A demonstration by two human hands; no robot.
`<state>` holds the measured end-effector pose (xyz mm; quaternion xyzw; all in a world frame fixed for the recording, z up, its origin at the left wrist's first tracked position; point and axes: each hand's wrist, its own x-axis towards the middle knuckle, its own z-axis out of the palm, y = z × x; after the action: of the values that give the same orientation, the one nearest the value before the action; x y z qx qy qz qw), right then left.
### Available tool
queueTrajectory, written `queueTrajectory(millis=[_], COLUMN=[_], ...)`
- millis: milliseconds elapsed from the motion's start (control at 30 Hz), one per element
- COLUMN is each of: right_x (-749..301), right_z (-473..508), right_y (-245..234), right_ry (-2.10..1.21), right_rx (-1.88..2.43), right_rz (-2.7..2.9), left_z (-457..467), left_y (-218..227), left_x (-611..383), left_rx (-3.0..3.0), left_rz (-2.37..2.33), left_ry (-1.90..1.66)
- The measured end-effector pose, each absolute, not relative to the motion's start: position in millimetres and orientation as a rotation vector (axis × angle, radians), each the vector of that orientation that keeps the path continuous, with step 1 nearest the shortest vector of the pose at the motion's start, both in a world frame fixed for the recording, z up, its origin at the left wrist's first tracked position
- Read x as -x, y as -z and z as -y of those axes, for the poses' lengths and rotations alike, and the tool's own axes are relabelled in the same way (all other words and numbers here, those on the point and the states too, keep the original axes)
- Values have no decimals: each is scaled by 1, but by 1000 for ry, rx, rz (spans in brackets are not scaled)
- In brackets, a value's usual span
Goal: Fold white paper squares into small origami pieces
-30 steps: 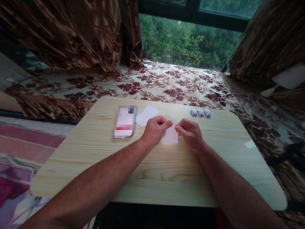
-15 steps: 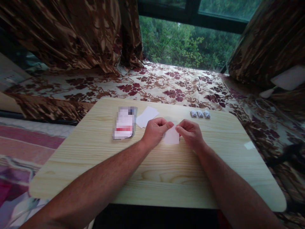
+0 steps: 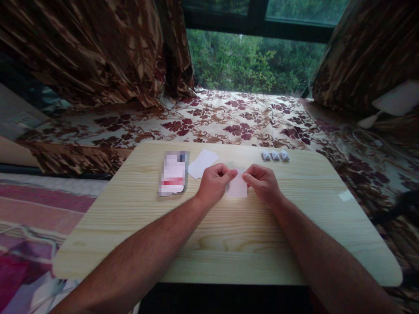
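A small white sheet of paper [image 3: 237, 186] is held up over the middle of the wooden table. My left hand [image 3: 216, 179] pinches its left upper part between thumb and bent fingers. On the opposite side my right hand [image 3: 260, 179] grips the upper right edge in the same way. Both thumbs point toward each other with a narrow gap between them. Behind my left hand lie loose white paper sheets [image 3: 203, 162], overlapping at an angle. Three small folded paper pieces [image 3: 275, 155] stand in a row at the back right, beyond my right hand.
A pixelated phone-like object [image 3: 173, 173] lies on the table [image 3: 131, 226] to the left. A white scrap [image 3: 346, 196] is near the right edge. Beyond the table are a floral cloth [image 3: 242, 117], curtains and a window. A white lamp [image 3: 396, 98] stands at right.
My view has shifted slightly, so the table sits a little differently in the picture. Both hands keep hold of the paper, which now looks more squarely turned to me.
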<state>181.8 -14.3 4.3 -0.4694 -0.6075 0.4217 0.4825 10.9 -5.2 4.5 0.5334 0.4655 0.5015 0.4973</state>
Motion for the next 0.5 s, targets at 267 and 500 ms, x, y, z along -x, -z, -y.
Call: queueTrajectory(millis=[267, 500], right_x=[-186, -189], right_z=[12, 8], right_y=[-3, 0], right_ry=[-1027, -1005], right_rx=[1128, 1134], right_rz=[1437, 1401], left_z=[4, 1], left_y=[-1, 3], left_x=[-12, -11], left_rx=[-1293, -1300], left_rz=[-1094, -1091], left_ry=[-1174, -1182])
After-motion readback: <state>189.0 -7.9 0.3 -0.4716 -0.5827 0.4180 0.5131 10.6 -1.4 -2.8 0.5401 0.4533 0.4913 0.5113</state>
